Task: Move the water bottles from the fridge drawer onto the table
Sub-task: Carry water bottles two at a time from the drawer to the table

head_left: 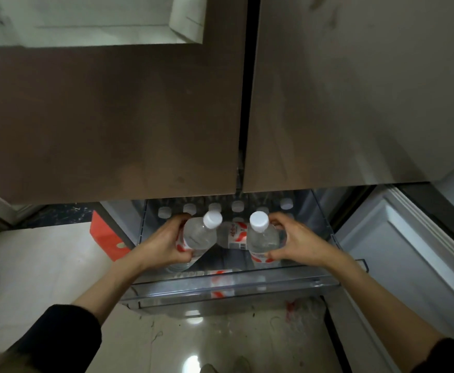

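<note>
While each of the hands grips a bottle over the open fridge drawer (231, 285), left hand (163, 242) wrapped round the left bottle (197, 235), right hand (298, 242) round the right bottle (262, 238), lifting straight up should clear the white caps behind; both are clear plastic with red-and-white labels

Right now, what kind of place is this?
Likely a home kitchen: closed fridge doors above an open fridge drawer stocked with water bottles, over a glossy tiled floor. Each hand grips a bottle.
</note>
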Tool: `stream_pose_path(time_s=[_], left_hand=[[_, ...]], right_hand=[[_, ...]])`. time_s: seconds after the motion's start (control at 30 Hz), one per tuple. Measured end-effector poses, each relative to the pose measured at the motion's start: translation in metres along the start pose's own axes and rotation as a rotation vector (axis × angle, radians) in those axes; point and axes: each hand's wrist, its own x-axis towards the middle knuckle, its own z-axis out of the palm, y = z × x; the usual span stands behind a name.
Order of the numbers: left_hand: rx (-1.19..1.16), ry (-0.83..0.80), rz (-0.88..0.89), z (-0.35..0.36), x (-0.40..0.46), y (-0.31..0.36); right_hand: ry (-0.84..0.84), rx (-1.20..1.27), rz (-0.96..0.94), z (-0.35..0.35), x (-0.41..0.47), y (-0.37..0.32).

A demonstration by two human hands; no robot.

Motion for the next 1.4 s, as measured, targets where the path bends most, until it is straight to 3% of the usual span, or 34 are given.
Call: stream_pose_path(time_s=[0.2, 0.43, 0.67, 0.87, 1.03, 1.4], left_hand=[[-0.08, -0.031, -0.045, -0.014, -0.013, -0.006], [-0.177, 0.077, -0.104, -0.015, -0.019, 0.006], [-0.269, 0.168, -0.101, -0.001, -0.025, 0.008], [-0.21, 0.216, -0.048, 0.006, -0.034, 0.013], [-0.242, 0.392, -0.024, 0.01, -0.041, 0.012], [-0.352, 0.708, 0.18, -0.012, -0.096, 0.083]], right_hand=[[-0.029, 0.119, 0.028, 0.004, 0.004, 0.0], [-0.023, 0.169, 0.003, 0.005, 0.005, -0.003], [0.062, 0.142, 0.026, 0.015, 0.007, -0.014], [0.136, 0.14, 0.002, 0.026, 0.009, -0.021], [0.254, 0.197, -0.016, 0.03, 0.002, -0.027], [0.491, 0.366, -0.418, 0.017, -0.062, -0.102]])
